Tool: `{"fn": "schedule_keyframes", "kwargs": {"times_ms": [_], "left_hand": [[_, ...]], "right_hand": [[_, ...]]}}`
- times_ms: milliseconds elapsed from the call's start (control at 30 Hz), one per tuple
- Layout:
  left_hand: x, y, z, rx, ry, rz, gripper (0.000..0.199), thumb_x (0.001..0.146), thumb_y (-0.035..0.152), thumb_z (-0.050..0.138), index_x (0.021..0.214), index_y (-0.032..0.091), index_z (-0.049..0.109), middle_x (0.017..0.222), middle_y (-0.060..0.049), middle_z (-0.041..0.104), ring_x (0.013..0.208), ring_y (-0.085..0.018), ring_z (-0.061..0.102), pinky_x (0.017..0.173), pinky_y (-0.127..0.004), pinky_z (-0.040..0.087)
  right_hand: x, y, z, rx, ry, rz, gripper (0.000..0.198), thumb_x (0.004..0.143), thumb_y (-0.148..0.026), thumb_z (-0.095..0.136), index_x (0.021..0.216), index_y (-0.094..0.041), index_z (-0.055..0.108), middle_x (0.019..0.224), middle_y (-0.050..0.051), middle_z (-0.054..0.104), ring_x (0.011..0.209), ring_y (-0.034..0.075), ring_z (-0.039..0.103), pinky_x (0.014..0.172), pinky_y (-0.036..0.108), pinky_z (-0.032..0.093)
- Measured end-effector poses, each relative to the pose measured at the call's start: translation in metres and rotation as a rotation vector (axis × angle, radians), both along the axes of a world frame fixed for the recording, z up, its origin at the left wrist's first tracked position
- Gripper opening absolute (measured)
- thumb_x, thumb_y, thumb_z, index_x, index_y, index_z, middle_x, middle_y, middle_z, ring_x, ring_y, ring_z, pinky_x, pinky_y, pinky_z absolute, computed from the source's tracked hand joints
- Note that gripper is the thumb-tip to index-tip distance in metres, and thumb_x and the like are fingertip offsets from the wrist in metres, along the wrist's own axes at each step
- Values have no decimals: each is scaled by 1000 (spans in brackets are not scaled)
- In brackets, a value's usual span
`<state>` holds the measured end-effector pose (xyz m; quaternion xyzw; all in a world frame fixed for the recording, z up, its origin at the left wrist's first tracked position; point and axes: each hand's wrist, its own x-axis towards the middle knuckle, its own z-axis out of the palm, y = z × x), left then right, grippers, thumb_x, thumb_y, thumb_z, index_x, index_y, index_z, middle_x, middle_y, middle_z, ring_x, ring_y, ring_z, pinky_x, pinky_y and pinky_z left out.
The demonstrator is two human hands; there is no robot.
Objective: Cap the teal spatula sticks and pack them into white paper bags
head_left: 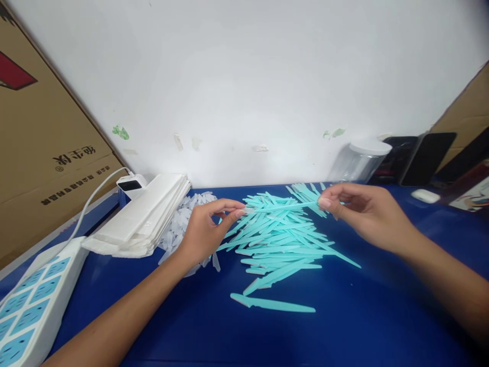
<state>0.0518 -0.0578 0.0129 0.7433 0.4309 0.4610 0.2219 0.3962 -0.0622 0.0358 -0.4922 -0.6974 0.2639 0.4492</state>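
A turquoise eyebrow razor (284, 206) is stretched level between my two hands, above a heap of similar razors. My left hand (208, 227) pinches its left end, where a translucent blade cap (250, 210) shows by the fingertips. At the other end, the thumb and fingers of my right hand (359, 211) close on the handle tip. Beneath lies the razor heap (282, 234), with one loose razor (273, 304) in front and a smaller bunch (305, 193) behind. Partly hidden by my left hand is a pile of translucent caps (178, 224).
Left of the caps lies a stack of white plastic sleeves (133, 219), beside a power strip (42, 300) and a white charger (132, 184). A lidded clear jar (362, 160), a black phone (428, 158) and a white case (425, 196) stand right. Cardboard (49, 127) rises left.
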Motion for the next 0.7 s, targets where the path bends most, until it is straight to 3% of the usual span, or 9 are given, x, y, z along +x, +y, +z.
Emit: {"fn": "schedule_keyframes", "kwargs": {"times_ms": [133,400,567,700], "left_hand": [[-1,0,0,-4,-21,19,15,102,40,79,107,29,87,105,-1,87,93,-20,81,83,-30,63],[5,-7,0,-67,-82,-22,16,99,40,83,108,27,87,103,-3,87,94,-22,83,85,-32,66],[12,-17,0,-106,-136,-23,15,99,38,82,106,26,87,92,-2,87,87,-21,84,78,-29,65],[10,-18,0,-40,-17,2,19,102,41,79,114,28,85,104,-2,88,94,-22,83,81,-31,65]], "right_hand": [[2,0,3,-14,22,-14,51,77,-70,91,85,-20,80,77,5,71,64,16,58,58,29,50],[-7,-4,1,-28,44,35,47,82,-70,87,83,-23,80,75,4,70,61,16,56,56,29,49],[-21,-12,0,-86,108,57,47,82,-70,87,82,-23,79,68,2,66,55,13,52,49,27,43],[-18,-8,-2,-100,93,50,49,82,-71,86,82,-22,79,67,3,66,55,13,52,48,27,42]]}}
